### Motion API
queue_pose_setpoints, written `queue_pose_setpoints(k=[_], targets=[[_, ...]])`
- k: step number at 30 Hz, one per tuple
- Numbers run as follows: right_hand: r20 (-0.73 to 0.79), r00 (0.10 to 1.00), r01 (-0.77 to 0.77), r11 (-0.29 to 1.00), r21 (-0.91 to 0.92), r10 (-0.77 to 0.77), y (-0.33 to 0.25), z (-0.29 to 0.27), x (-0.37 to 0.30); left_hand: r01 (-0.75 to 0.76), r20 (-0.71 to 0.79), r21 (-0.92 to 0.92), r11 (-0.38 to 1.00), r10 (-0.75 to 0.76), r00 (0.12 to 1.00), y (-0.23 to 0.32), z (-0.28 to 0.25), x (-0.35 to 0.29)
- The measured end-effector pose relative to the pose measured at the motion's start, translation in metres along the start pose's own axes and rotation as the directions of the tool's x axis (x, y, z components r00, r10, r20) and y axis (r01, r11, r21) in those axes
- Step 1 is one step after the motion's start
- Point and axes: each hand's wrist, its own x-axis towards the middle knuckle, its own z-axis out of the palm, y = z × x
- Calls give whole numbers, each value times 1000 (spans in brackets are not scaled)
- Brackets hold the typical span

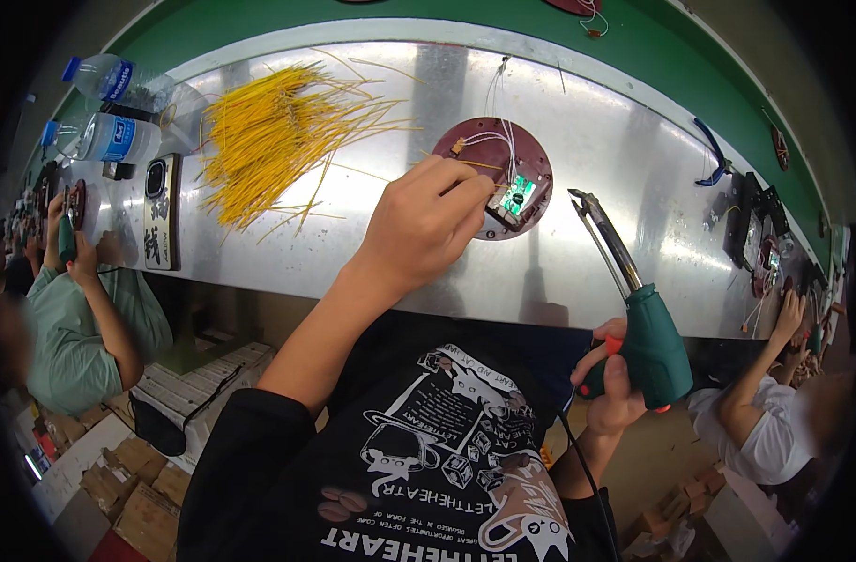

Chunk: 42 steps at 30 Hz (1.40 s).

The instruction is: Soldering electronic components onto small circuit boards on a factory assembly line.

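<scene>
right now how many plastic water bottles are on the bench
2. One clear bottle with a blue cap lies at the far left end of the metal bench; the second bottle lies just in front of it. Others may be hidden beyond the rim.

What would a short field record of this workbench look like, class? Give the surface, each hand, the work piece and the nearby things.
Surface: shiny metal bench
Left hand: pinches a thin yellow wire at the disc
Right hand: grips a green soldering gun, tip raised clear of the disc
Work piece: dark red round disc with small green circuit board and white wires
Nearby: pile of yellow wires, two plastic bottles
</scene>
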Motion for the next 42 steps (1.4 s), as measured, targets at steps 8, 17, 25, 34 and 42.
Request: queue_pose_setpoints(k=[8, 17, 25, 34, 42], targets=[[-134, 991, -17, 999, 49, 23, 14, -9, 11, 8, -7, -8, 1000, -8, 1000, 2, 0, 0], [-210, 977, -3, 993, 115, 27, 22, -20, 20, 54, 13, -12, 998, -54, 998, 6, -4, 2], [-231, 973, 10, 992, 127, 20, 28, -30, 24, 41, 41, 5, 999, -41, 998, 10, -6, 2], [-253, 967, 35, 984, 175, 11, 37, -42, 32, -68, 24, 303, 950, 64, 998, 28, -28, 37], [-339, 941, 79, 960, 269, 18, 44, -46, 51, 60, 431, 373, 926, -230, 873, 3, -27, 58]])
